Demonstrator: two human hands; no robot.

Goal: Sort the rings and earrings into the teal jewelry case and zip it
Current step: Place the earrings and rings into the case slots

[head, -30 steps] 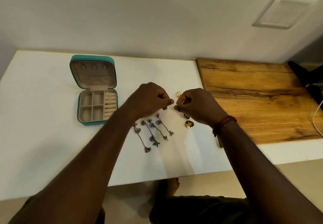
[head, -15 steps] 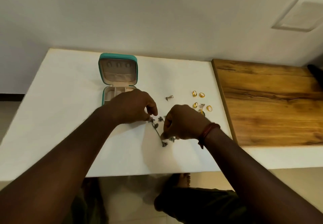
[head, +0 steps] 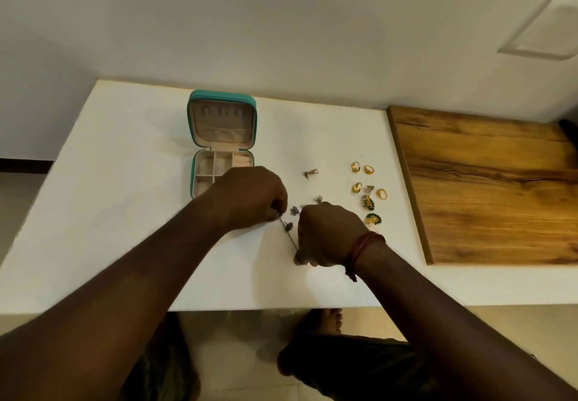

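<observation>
Target is the long silver earring point(head: 289, 228), strung between both hands just above or on the desk point(head: 125, 213); can't tell which. Long axis is diagonal: far end pinched by left hand point(head: 250, 197), near end by right hand point(head: 328, 235), both with fingers curled. The teal jewelry case point(head: 191, 178) sits open just beyond the left hand, so left is nearer for the drop. The gold rings point(head: 369, 169) lie off right.
</observation>
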